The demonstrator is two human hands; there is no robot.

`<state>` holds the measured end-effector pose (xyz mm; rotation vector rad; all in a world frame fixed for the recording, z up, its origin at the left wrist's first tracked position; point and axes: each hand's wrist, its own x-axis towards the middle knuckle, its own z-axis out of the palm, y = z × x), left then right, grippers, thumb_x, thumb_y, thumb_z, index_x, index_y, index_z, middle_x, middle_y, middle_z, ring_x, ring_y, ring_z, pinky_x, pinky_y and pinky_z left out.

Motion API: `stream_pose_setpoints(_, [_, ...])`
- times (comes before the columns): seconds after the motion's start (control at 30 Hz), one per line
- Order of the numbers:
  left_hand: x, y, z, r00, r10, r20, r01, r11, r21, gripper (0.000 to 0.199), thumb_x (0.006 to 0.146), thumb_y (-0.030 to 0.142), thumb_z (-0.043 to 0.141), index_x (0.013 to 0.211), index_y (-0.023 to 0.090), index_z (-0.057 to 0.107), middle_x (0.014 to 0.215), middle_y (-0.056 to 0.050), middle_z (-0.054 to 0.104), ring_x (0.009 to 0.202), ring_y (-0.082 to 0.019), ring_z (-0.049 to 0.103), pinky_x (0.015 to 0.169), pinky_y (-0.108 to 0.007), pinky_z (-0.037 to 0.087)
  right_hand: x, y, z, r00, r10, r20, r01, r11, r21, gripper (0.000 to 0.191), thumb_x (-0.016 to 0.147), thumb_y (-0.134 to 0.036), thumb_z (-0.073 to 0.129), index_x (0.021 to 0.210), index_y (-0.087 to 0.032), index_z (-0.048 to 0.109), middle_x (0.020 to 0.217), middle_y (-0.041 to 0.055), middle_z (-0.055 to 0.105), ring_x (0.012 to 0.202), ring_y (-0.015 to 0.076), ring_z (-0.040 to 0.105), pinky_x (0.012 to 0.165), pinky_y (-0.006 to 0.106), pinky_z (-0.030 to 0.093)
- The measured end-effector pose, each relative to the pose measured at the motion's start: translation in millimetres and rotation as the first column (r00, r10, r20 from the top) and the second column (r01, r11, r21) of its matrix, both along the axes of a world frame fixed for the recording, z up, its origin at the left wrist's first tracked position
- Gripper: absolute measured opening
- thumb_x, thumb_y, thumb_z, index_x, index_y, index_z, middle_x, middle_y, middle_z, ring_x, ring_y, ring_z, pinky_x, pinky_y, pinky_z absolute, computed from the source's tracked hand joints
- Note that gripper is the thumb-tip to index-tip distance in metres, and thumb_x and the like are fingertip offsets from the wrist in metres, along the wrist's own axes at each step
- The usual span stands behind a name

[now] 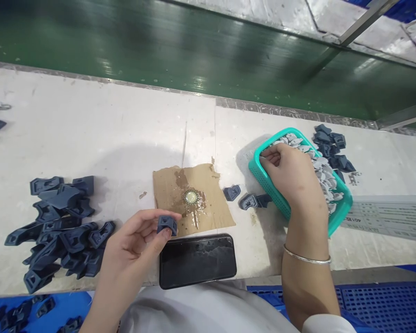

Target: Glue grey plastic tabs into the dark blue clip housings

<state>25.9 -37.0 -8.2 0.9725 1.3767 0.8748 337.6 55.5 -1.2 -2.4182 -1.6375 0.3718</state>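
A worker's left hand [133, 245] pinches a dark block [167, 224] between thumb and fingers above the near edge of a wet cardboard piece [213, 201], while the right hand [294, 178] reaches into a turquoise basket [267, 185] of small pale parts [326, 173]; its fingertips are partly hidden, so whether they grip one cannot be told.

The work appears well short of finished: the basket is amply stocked, a large heap of dark pieces [67, 236] lies at left, and no pale part shows on the visible sides of the held block. A pale part [2, 106] lies against a dark piece at the far-left edge, perhaps a completed one. More dark pieces lie between cardboard and basket, with a cluster [329, 141] beyond it.

The whitish, stained surface [125, 120] also carries a black phone [198, 261] and a printed sheet [391, 217]. A glossy green strip [152, 51] runs behind; blue crates [384, 300] sit below the near edge.
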Motion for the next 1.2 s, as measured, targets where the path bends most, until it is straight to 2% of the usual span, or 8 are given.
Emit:
stream_pose_setpoints(0.2, [5, -3, 3.3, 1.000, 0.022, -0.006, -0.023, 0.998, -0.055, 0.016, 0.090, 0.036, 0.078, 0.101, 0.023, 0.077, 0.105, -0.006, 0.082, 0.104, -0.024, 0.076, 0.087, -0.029, 0.064, -2, -1, 2.1, 1.000, -0.016, -0.023, 0.016, 1.000, -0.021, 0.010, 0.085, -0.016, 0.064, 0.084, -0.020, 0.073, 0.086, 0.0133, 0.077, 0.081, 0.0334, 0.071, 0.079, 0.048, 0.055])
stream_pose_setpoints(0.33, [9, -3, 5.2, 0.998, 0.060, 0.007, -0.059, 0.995, -0.083, 0.013, 0.091, 0.032, 0.076, 0.101, 0.024, 0.078, 0.107, -0.006, 0.082, 0.108, -0.024, 0.075, 0.094, -0.030, 0.063, -2, -7, 7.3, 0.964, -0.119, -0.236, 0.138, 0.988, 0.064, 0.007, 0.083, -0.019, 0.071, 0.077, -0.021, 0.072, 0.077, 0.0094, 0.075, 0.077, 0.0304, 0.071, 0.077, 0.047, 0.056])
stream_pose_setpoints(0.53, [13, 0, 7.1, 0.997, 0.074, -0.011, -0.074, 0.994, -0.075, 0.014, 0.094, 0.034, 0.073, 0.102, 0.023, 0.078, 0.101, -0.005, 0.082, 0.103, -0.022, 0.075, 0.090, -0.029, 0.063, -9, -17, 19.0, 0.557, 0.117, -0.822, 0.228, 0.930, 0.287, 0.017, 0.076, -0.029, 0.085, 0.092, -0.026, 0.083, 0.080, 0.0013, 0.073, 0.076, 0.0165, 0.068, 0.075, 0.033, 0.059])
stream_pose_setpoints(0.63, [14, 1, 3.2, 0.998, 0.055, 0.038, -0.053, 0.997, -0.054, 0.012, 0.096, 0.031, 0.071, 0.101, 0.022, 0.076, 0.096, -0.005, 0.081, 0.094, -0.020, 0.075, 0.081, -0.026, 0.063, -24, -20, 20.2, 0.368, 0.199, -0.908, 0.135, 0.955, 0.264, 0.024, 0.072, -0.038, 0.092, 0.092, -0.027, 0.085, 0.078, -0.0005, 0.074, 0.069, 0.0118, 0.066, 0.066, 0.026, 0.057])
stream_pose_setpoints(0.77, [14, 3, -8.2, 0.986, -0.003, 0.164, 0.001, 1.000, 0.015, 0.013, 0.100, 0.034, 0.069, 0.104, 0.022, 0.074, 0.097, -0.004, 0.080, 0.073, -0.013, 0.070, 0.065, -0.019, 0.060, -43, -21, 12.3, 0.271, 0.175, -0.947, 0.013, 0.983, 0.186, 0.031, 0.074, -0.052, 0.092, 0.075, -0.025, 0.077, 0.063, -0.0021, 0.068, 0.051, 0.0095, 0.057, 0.048, 0.023, 0.049])
stream_pose_setpoints(0.9, [15, 5, -18.4, 0.979, -0.020, 0.202, 0.019, 1.000, 0.005, 0.017, 0.100, 0.038, 0.070, 0.108, 0.023, 0.074, 0.099, -0.003, 0.079, 0.078, -0.012, 0.070, 0.069, -0.018, 0.061, -56, -23, 1.6, 0.295, 0.156, -0.943, -0.035, 0.988, 0.152, 0.041, 0.078, -0.053, 0.090, 0.064, -0.023, 0.066, 0.049, -0.0042, 0.057, 0.042, 0.0077, 0.046, 0.039, 0.021, 0.035])
stream_pose_setpoints(1.03, [16, 5, -23.2, 0.982, -0.068, 0.178, 0.066, 0.998, 0.019, 0.020, 0.102, 0.040, 0.068, 0.113, 0.026, 0.076, 0.103, -0.002, 0.078, 0.091, -0.013, 0.073, 0.080, -0.019, 0.062, -71, -29, -5.8, 0.451, 0.242, -0.859, -0.068, 0.969, 0.237, 0.037, 0.088, -0.044, 0.082, 0.065, -0.022, 0.064, 0.053, -0.0028, 0.062, 0.045, 0.0085, 0.049, 0.043, 0.022, 0.037])
stream_pose_setpoints(1.2, [17, 6, -27.2, 0.990, -0.137, 0.046, 0.131, 0.985, 0.115, 0.016, 0.105, 0.036, 0.063, 0.113, 0.027, 0.075, 0.102, 0.000, 0.077, 0.086, -0.010, 0.070, 0.083, -0.018, 0.057, -85, -39, -18.4, 0.677, 0.546, -0.493, -0.367, 0.831, 0.417, 0.030, 0.099, -0.027, 0.070, 0.071, -0.020, 0.062, 0.059, -0.0046, 0.057, 0.053, 0.0086, 0.050, 0.052, 0.023, 0.039])
